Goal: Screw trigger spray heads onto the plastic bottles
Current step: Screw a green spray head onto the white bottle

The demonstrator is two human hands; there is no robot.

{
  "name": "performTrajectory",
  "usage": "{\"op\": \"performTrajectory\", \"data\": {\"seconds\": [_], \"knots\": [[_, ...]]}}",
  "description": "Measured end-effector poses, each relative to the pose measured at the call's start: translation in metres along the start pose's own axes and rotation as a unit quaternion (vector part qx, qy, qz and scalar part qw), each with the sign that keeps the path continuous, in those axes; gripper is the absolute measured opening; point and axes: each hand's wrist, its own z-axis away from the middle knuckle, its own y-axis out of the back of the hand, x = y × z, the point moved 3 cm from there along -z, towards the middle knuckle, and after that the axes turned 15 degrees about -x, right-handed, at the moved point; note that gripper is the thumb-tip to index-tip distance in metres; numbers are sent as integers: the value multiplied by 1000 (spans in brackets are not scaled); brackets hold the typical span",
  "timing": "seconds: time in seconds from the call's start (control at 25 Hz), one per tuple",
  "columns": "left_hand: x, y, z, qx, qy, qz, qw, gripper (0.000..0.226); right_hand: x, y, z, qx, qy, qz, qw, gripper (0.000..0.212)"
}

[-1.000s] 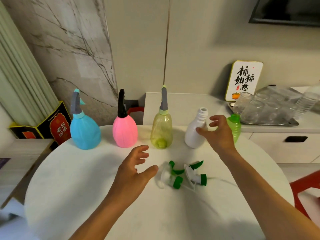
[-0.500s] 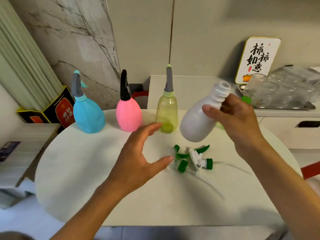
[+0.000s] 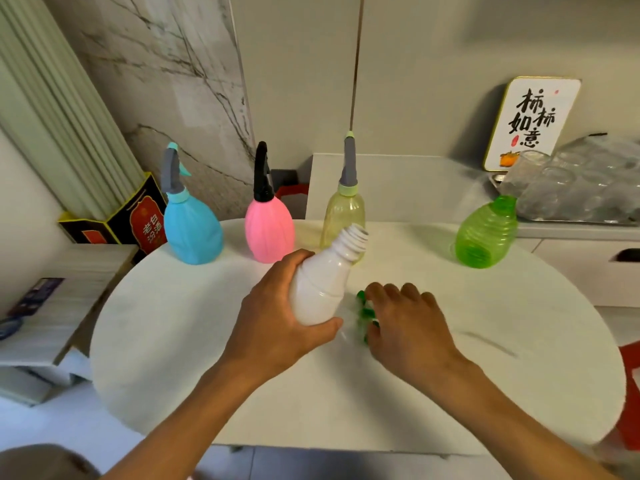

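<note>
My left hand (image 3: 273,323) grips a white bottle (image 3: 325,282) with an open threaded neck, tilted up and to the right above the round white table (image 3: 173,341). Just right of it, my right hand (image 3: 408,327) lies palm down over the loose green-and-white trigger spray heads (image 3: 363,311), which it mostly hides; whether it grips one I cannot tell. A green bottle (image 3: 486,233) without a head stands at the back right. Blue (image 3: 192,230), pink (image 3: 269,230) and yellow (image 3: 343,216) bottles stand in a row at the back, each with a spray head on.
A counter behind the table carries a sign with black characters (image 3: 531,121) and a tray of clear glasses (image 3: 575,181). A dark box (image 3: 138,216) and a low shelf (image 3: 52,306) sit at the left. Something red (image 3: 632,393) shows at the right edge.
The white bottle passed from my right hand into my left hand and came lower. My right hand dropped onto the loose spray heads. The green bottle is now uncovered.
</note>
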Motion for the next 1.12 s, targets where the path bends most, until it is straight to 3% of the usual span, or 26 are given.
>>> {"op": "performTrajectory", "data": {"seconds": [0.08, 0.2, 0.28, 0.36, 0.44, 0.56, 0.68, 0.76, 0.96, 1.12], "knots": [[0, 2, 0, 3, -2, -6, 1000, 84, -9, -24, 0, -55, 0, 14, 998, 43], [2, 5, 1, 13, -13, -24, 1000, 84, -9, -29, -3, 5, 17, 13, 1000, 37], [2, 7, 2, 15, -22, -37, 999, 85, -3, -23, -4, 12, 10, -40, 999, 26], [1, 11, 5, 18, -23, -34, 999, 85, 11, -18, -4, -34, -27, -164, 985, 28], [-2, 15, 5, 21, -20, -33, 999, 86, 29, -9, 2, -46, -67, -388, 918, 26], [-5, 15, 7, 23, -18, -47, 999, 88, 54, -2, 8, 50, -67, -640, 763, 22], [-8, 14, 8, 17, -10, -55, 998, 87, 68, 14, 8, 131, -5, -788, 601, 25], [-9, 13, 10, 7, -1, -86, 996, 86, 80, 23, 9, 176, 18, -834, 523, 29], [-16, 2, 13, -7, 41, -182, 982, 86, 105, 35, 15, 260, 41, -859, 440, 14], [-15, -9, 12, -23, 47, -241, 969, 87, 106, 37, 18, 261, 67, -857, 439, 20]]}}
